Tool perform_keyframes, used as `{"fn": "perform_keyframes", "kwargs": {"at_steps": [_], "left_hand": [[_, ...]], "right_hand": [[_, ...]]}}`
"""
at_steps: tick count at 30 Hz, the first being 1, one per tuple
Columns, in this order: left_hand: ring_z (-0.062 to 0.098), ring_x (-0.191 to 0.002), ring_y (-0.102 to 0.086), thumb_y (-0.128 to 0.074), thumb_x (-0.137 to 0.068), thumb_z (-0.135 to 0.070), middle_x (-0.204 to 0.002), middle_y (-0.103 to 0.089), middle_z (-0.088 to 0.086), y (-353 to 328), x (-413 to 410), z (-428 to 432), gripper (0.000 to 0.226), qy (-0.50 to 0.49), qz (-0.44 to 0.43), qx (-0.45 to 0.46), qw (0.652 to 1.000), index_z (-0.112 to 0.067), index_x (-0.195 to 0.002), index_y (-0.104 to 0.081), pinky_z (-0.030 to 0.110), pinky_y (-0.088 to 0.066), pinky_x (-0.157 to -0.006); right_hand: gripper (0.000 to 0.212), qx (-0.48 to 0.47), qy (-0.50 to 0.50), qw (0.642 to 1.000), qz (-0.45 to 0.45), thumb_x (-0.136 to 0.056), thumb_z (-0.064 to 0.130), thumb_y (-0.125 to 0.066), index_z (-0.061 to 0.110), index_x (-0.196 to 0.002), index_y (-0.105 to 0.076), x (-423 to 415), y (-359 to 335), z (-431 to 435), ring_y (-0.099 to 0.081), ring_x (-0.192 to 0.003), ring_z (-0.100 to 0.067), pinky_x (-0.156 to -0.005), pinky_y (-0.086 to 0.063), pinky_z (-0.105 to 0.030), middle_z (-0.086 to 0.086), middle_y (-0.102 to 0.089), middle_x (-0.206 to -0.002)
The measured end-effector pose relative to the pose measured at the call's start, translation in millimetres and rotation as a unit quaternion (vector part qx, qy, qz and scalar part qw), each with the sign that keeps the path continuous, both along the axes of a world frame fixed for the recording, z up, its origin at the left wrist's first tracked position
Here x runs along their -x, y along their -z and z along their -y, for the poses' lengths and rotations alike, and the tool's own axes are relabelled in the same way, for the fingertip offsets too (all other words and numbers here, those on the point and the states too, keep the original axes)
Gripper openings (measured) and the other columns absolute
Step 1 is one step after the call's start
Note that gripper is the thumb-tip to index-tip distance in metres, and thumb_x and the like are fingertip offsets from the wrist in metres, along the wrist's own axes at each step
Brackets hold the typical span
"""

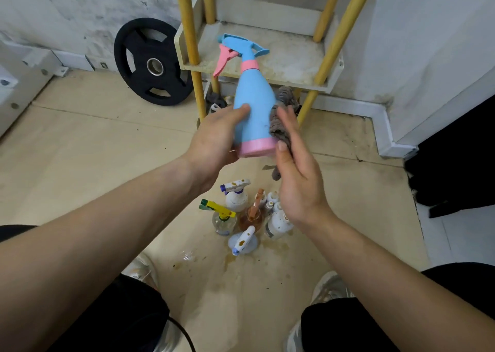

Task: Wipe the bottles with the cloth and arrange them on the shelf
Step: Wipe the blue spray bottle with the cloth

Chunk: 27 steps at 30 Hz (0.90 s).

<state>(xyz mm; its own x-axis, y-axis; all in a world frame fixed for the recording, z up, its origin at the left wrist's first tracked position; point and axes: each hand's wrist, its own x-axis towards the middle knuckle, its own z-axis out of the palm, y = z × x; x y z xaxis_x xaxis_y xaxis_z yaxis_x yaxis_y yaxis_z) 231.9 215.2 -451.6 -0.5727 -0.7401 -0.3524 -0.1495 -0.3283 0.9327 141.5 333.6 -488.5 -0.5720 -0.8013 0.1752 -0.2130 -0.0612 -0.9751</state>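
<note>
My left hand (214, 140) grips a blue spray bottle (254, 105) with a pink base, collar and trigger, held upright in front of the shelf. My right hand (297, 180) presses a grey cloth (282, 118) flat against the bottle's right side. The shelf (284, 57) has yellow posts and a dusty, stained beige board with nothing on it. On the floor below my hands stand several dirty spray bottles (241, 215), among them one with a yellow trigger (218, 209) and one amber bottle (253, 217).
A black weight plate (150, 62) leans on the wall left of the shelf. Brown spill stains mark the floor around the bottles. My knees and shoes frame the bottom. A dark object (455, 169) stands at the right.
</note>
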Motion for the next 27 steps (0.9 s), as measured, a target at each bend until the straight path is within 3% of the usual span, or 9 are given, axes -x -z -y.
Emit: {"fn": "perform_keyframes", "kwargs": {"at_steps": [2,4,6,11,15,18,21,25,27], "left_hand": [[0.02,-0.079,-0.065,-0.054,-0.101,-0.017,-0.103,-0.069,0.001,0,-4,5,0.024,0.019,-0.014,-0.021,1.0,-0.021,-0.118,-0.07,0.031,-0.052,-0.077],[0.015,-0.08,-0.068,-0.057,-0.101,-0.014,-0.104,-0.069,0.0,3,-8,8,0.032,0.039,-0.035,-0.009,0.999,-0.02,-0.132,-0.063,0.026,-0.055,-0.074],[0.013,-0.082,-0.069,-0.063,-0.099,-0.018,-0.106,-0.067,0.002,6,-11,7,0.04,0.036,-0.059,-0.022,0.997,-0.019,-0.138,-0.056,0.027,-0.056,-0.074],[0.03,-0.106,-0.068,-0.068,-0.093,-0.036,-0.126,-0.066,0.015,5,-13,6,0.051,0.088,-0.084,-0.149,0.981,-0.01,-0.135,-0.058,0.049,-0.056,-0.096],[0.03,-0.107,-0.069,-0.074,-0.086,-0.035,-0.134,-0.064,0.017,4,-12,8,0.051,0.081,-0.098,-0.143,0.981,-0.01,-0.128,-0.062,0.047,-0.059,-0.089],[0.026,-0.1,-0.072,-0.078,-0.082,-0.034,-0.126,-0.069,0.011,6,-8,4,0.056,0.073,-0.055,-0.059,0.994,-0.016,-0.132,-0.06,0.04,-0.061,-0.082],[0.023,-0.096,-0.075,-0.086,-0.077,-0.039,-0.121,-0.069,0.008,12,-5,0,0.071,0.04,-0.016,0.011,0.999,-0.025,-0.137,-0.051,0.037,-0.062,-0.08],[0.023,-0.09,-0.076,-0.086,-0.069,-0.055,-0.121,-0.066,0.005,14,-6,-4,0.085,0.042,-0.017,0.032,0.998,-0.034,-0.135,-0.037,0.04,-0.06,-0.085],[0.023,-0.091,-0.075,-0.075,-0.081,-0.055,-0.125,-0.065,0.003,13,-4,-5,0.068,0.038,-0.036,0.003,0.999,-0.035,-0.133,-0.036,0.044,-0.059,-0.088]], "right_hand": [[0.045,0.005,0.028,0.998,0.049,-0.099,0.044,-0.045,0.059,-0.141,-0.045,7,-2,4,-0.041,-0.12,-0.019,-0.1,-0.035,-0.034,-0.005,-0.046,-0.153],[0.046,0.025,0.035,0.992,0.115,-0.103,0.033,-0.045,0.041,-0.148,-0.043,15,-2,5,-0.048,-0.124,-0.019,-0.096,-0.045,-0.027,-0.009,-0.042,-0.158],[0.047,0.04,0.024,0.986,0.161,-0.108,0.016,-0.039,0.022,-0.154,-0.037,16,-5,4,-0.051,-0.136,-0.017,-0.1,-0.05,-0.026,-0.007,-0.039,-0.161],[0.044,0.034,0.013,0.98,0.194,-0.111,0.009,-0.033,0.021,-0.153,-0.037,6,-14,2,-0.065,-0.113,0.0,-0.088,-0.055,-0.021,-0.003,-0.049,-0.15],[0.045,0.03,0.014,0.98,0.194,-0.101,0.024,-0.044,0.035,-0.145,-0.045,5,-11,1,-0.051,-0.138,-0.014,-0.115,-0.044,-0.045,0.001,-0.045,-0.157],[0.054,0.016,0.021,0.988,0.155,-0.098,0.027,-0.044,0.031,-0.152,-0.041,5,-8,1,-0.046,-0.141,-0.016,-0.119,-0.037,-0.046,0.003,-0.043,-0.158],[0.053,-0.024,0.02,0.999,0.025,-0.098,0.044,-0.042,0.054,-0.149,-0.033,-2,-2,0,-0.04,-0.122,-0.014,-0.109,-0.031,-0.038,0.009,-0.041,-0.158],[0.05,-0.01,-0.002,0.999,-0.051,-0.104,0.027,-0.038,0.047,-0.15,-0.029,-9,-1,-3,-0.022,-0.149,0.005,-0.118,-0.022,-0.016,0.01,-0.02,-0.169],[0.049,0.003,-0.012,0.999,-0.042,-0.105,0.026,-0.038,0.046,-0.149,-0.031,-8,-2,-1,-0.022,-0.15,0.004,-0.123,-0.023,-0.025,0.012,-0.019,-0.168]]}}
